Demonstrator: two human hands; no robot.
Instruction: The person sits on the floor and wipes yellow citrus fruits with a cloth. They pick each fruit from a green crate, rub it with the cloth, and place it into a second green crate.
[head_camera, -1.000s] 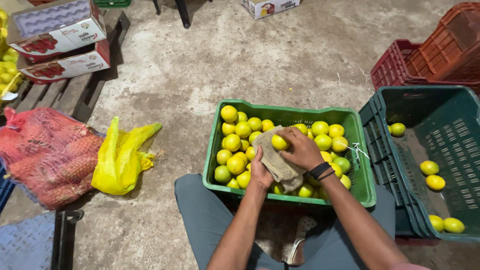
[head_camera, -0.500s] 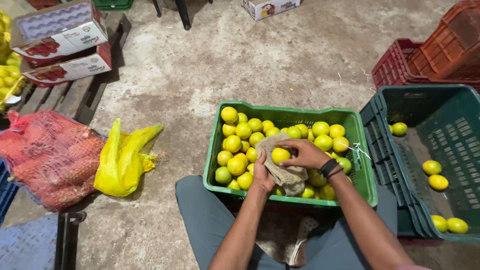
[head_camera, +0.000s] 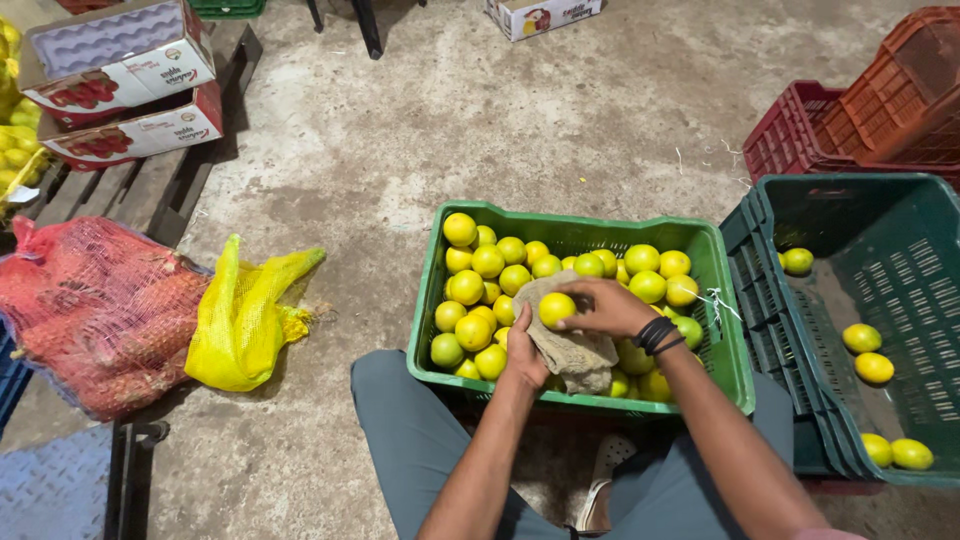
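Holding yellow orange (head_camera: 556, 308) in our right hand (head_camera: 608, 306), left hand (head_camera: 523, 352) gripping brown cloth (head_camera: 565, 340) over green crate (head_camera: 580, 400).

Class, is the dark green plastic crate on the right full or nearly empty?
Nearly empty: the dark green plastic crate holds only five yellow-green citrus fruits, its slatted floor mostly bare.

Taking the light green plastic crate of yellow-green citrus (head_camera: 428, 300) as landmark: far up and to its left, two white-and-red cardboard fruit boxes (head_camera: 118, 85) sit stacked on a wooden pallet, the upper one open, showing a bluish moulded tray (red fruit pictures run along both sides). Directly left of the crate lies a yellow mesh sack (head_camera: 243, 315), crumpled on the concrete, and just beyond it a bulging red mesh sack (head_camera: 95, 315). Above the crate, at the top edge, stands a small white cardboard carton (head_camera: 541, 14) with a printed side.
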